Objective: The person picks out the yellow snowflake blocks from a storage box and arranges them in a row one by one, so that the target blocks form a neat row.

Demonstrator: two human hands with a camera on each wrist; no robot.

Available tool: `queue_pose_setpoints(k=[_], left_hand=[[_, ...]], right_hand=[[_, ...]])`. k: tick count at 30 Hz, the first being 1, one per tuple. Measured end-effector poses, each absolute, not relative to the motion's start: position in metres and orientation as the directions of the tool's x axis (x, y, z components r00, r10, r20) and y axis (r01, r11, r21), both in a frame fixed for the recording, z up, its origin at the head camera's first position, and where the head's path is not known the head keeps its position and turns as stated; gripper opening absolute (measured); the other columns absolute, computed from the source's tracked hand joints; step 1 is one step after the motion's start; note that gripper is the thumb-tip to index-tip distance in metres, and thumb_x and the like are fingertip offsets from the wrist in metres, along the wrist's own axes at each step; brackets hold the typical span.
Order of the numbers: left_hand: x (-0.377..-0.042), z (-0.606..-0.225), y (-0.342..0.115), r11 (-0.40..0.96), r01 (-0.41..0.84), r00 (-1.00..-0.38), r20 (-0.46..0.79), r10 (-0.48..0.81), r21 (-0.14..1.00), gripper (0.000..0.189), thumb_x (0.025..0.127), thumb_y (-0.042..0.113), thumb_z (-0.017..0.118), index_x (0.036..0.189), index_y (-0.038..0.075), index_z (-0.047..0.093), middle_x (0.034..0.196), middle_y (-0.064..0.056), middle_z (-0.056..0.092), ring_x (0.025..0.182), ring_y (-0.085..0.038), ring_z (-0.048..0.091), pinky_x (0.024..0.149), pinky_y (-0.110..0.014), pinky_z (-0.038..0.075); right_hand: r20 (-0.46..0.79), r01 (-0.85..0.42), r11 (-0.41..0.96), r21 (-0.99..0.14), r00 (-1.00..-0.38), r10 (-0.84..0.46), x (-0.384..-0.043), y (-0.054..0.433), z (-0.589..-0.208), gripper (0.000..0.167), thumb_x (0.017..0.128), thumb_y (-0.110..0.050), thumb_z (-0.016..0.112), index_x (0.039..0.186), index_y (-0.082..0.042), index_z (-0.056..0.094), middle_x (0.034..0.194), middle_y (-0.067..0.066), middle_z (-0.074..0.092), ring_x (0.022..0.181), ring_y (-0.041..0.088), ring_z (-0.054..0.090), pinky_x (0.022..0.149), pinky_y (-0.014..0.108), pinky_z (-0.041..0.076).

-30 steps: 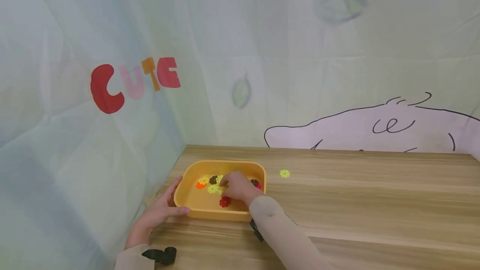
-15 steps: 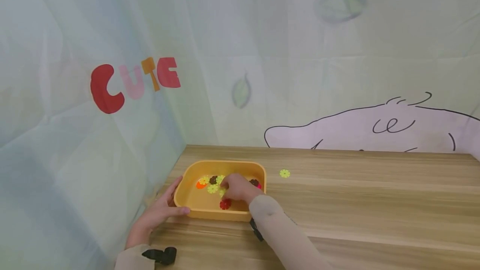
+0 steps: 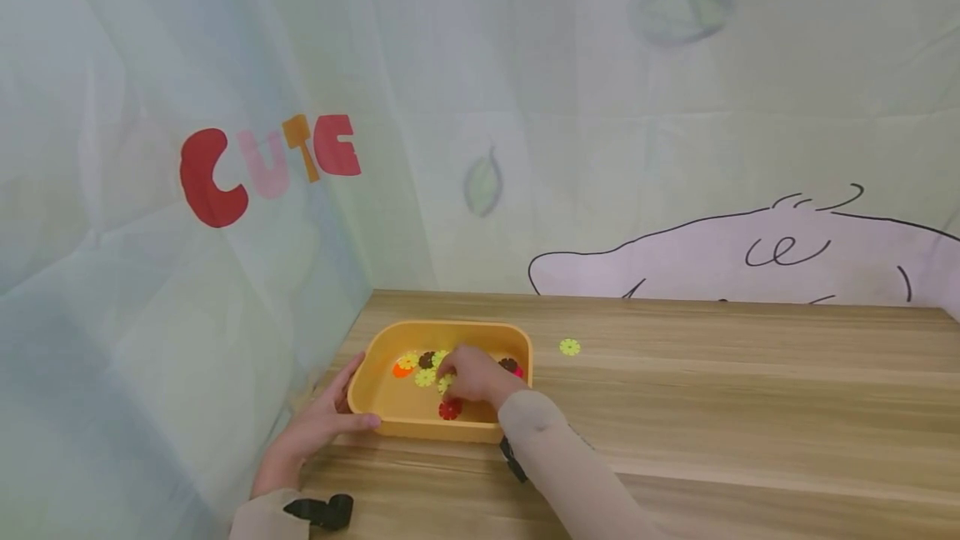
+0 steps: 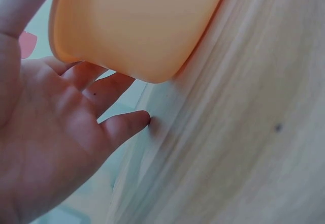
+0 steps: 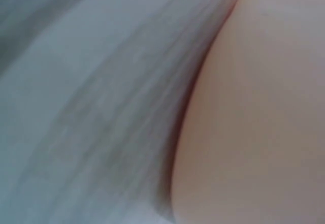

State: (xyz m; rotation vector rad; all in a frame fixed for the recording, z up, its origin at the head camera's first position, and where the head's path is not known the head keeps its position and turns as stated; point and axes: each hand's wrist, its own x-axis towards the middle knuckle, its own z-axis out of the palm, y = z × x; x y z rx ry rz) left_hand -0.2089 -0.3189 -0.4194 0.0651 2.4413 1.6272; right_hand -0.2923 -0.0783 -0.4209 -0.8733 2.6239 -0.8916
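A yellow tray stands on the table with several small flower-shaped discs inside. My left hand holds its left end, thumb on the front wall and fingers along the side. The left wrist view shows the palm facing the tray's outer wall, little finger apart from it. Inside the tray my right hand reaches down with bent fingers beside a yellow-green disc; I cannot tell whether it pinches one. A red disc lies just below those fingers. The right wrist view has only the tray's outer wall, hand hidden.
Another yellow-green disc lies on the wooden table right of the tray. Printed cloth hangs behind the table and along its left side. Brown discs, an orange one and a pink one are in the tray.
The red disc has slid slightly toward the tray's front wall. My right fingers have shifted a little, uncovering more of the yellow-green disc. My left hand and the tray stay put.
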Motion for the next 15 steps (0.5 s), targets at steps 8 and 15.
queue_pose_setpoints(k=[8, 15], left_hand=[[-0.2089, -0.4202, -0.3200, 0.395, -0.067, -0.978, -0.139, 0.156, 0.916, 0.107, 0.083, 0.017, 0.077, 0.156, 0.010, -0.001, 0.161, -0.020, 0.002, 0.143, -0.039, 0.021, 0.112, -0.052, 0.025], [-0.2082, -0.4195, -0.3191, 0.389, -0.075, -0.978, -0.144, 0.151, 0.918, 0.107, 0.083, 0.017, 0.077, 0.156, 0.010, -0.001, 0.161, -0.020, 0.002, 0.144, -0.039, 0.020, 0.113, -0.052, 0.024]], right_hand=[[-0.066, -0.426, 0.638, -0.641, -0.798, -0.599, -0.2941, -0.0784, -0.4231, 0.028, 0.080, -0.012, 0.078, 0.107, -0.007, 0.073, 0.102, 0.002, 0.067, 0.087, 0.013, 0.050, 0.090, 0.027, 0.046], [-0.110, -0.381, 0.651, -0.657, -0.805, -0.583, -0.2914, -0.0766, -0.4207, 0.034, 0.078, -0.012, 0.079, 0.111, -0.004, 0.072, 0.104, 0.004, 0.064, 0.088, 0.014, 0.049, 0.089, 0.027, 0.046]])
